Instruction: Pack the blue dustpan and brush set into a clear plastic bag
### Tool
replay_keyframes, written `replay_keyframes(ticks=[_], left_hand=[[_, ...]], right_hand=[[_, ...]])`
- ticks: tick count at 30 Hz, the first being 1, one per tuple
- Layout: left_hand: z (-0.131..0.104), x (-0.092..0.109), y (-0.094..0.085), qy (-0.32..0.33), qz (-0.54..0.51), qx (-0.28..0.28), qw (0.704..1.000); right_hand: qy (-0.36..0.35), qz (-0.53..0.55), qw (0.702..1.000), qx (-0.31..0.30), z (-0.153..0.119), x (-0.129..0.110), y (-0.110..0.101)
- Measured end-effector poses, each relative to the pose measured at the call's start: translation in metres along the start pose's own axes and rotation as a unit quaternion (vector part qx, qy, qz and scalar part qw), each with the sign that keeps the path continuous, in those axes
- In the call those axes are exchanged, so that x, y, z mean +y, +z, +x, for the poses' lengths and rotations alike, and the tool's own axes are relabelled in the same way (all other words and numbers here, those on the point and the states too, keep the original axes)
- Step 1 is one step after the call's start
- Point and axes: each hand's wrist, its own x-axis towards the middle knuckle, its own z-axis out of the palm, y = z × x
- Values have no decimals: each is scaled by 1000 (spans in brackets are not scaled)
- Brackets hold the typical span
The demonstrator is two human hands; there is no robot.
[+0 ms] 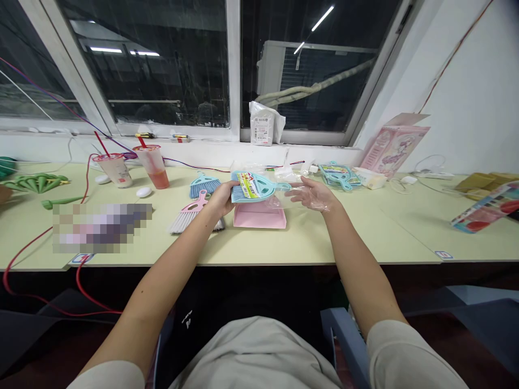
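- Fingers of left hand clamped on blue dustpan set; right hand fingers spread under clear bag.
- Set apparently only partly bagged.
- Loose near surface middle: pink dustpan, brushes.

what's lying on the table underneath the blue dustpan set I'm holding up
A pink dustpan lies flat on the table right beneath the blue dustpan set in your left hand. Its far edge is covered by the blue set, so anything there is hidden.
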Motion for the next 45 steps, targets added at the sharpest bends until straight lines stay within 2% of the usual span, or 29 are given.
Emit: replay_keyframes(ticks=[8,15,20,25,31,35,40,45], left_hand=[[-1,7,-4,20,23,31,999],[3,17,-11,37,-4,43,998],[3,22,-15,41,-6,67,997],[-3,26,-13,44,-34,45,997],[-12,17,2,-4,-73,-24,997],[-16,9,13,-37,-112,-68,991],[-13,-1,19,-58,-99,-60,992],[-6,-1,9,-19,-64,-7,998]], right_hand=[[-18,-8,1000,11,1,-2,-16],[-1,-73,997,23,0,-2,-13],[-19,-85,996,26,-2,-3,-18],[-21,-95,993,59,-4,-3,-18],[-25,-84,995,49,-4,-1,-8],[-24,-77,995,63,2,5,1],[-30,-55,998,30,11,11,3],[-55,-7,998,5,6,2,-15]])
